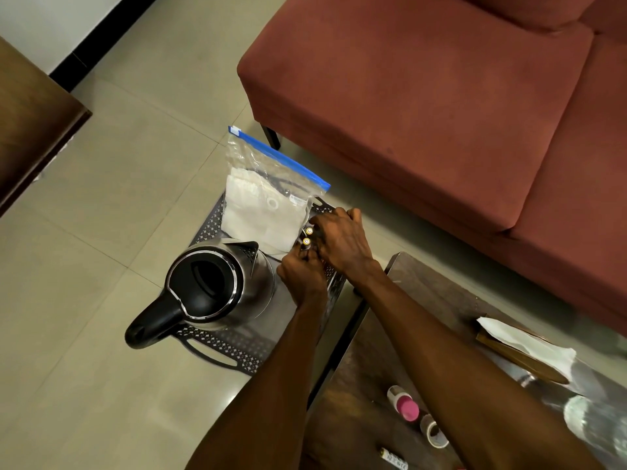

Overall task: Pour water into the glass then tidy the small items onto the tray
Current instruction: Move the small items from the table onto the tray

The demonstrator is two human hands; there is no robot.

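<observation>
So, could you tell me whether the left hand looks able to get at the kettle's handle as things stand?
Probably yes. The left hand sits on the tray just right of the kettle, though busy with batteries. The handle juts out toward the near left with nothing blocking it.

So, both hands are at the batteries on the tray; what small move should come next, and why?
Probably let go of the batteries beside the zip bag and draw both hands back. The left hand and right hand already hold them over the black tray, while a loose battery, a tape roll and a pink-capped bottle lie on the table.
</observation>
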